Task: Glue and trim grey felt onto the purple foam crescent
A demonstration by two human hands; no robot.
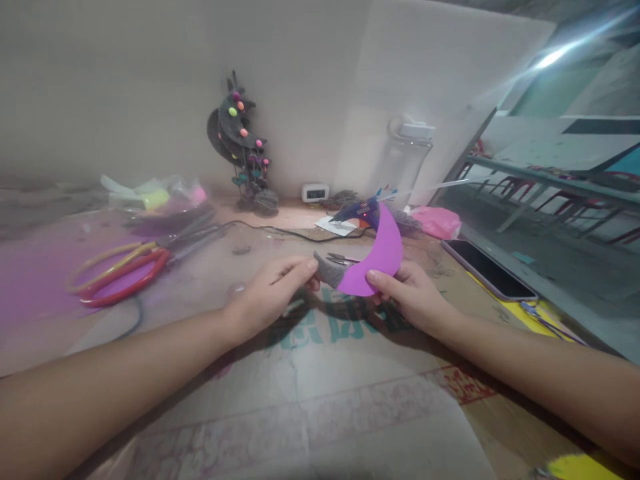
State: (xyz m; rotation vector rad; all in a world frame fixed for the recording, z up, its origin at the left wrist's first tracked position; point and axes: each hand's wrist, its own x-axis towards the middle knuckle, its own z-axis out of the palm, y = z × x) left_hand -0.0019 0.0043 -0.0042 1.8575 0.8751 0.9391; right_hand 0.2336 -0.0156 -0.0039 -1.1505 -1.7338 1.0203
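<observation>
"Where is the purple crescent (389,247)?"

"Just right of the middle of the frame, in your right hand (420,293). Your thumb presses on its lower part, with the fingers behind; its upper horn points up."

"And the left hand (275,287)?"

"You have thumb and fingertips pinched on the left tip of a grey piece (330,272). That piece meets the purple crescent's lower end, though you cannot tell from here whether the two are joined."

"What lies about them?"

"Just behind the grey piece you have a small metal tool (343,259). Beyond, above the centre, sits a dark blue glue gun (367,212) with a small red light. Large scissors with red and yellow handles (163,258) lie at the left of the frame, and a phone (489,270) at the right."

"Further back?"

"At upper centre-left, a dark decoration dotted with coloured balls (233,130) stands before the wall (300,80); a small white clock (316,193) is right of its base. Your forearms reach over printed cardboard (300,407)."
</observation>
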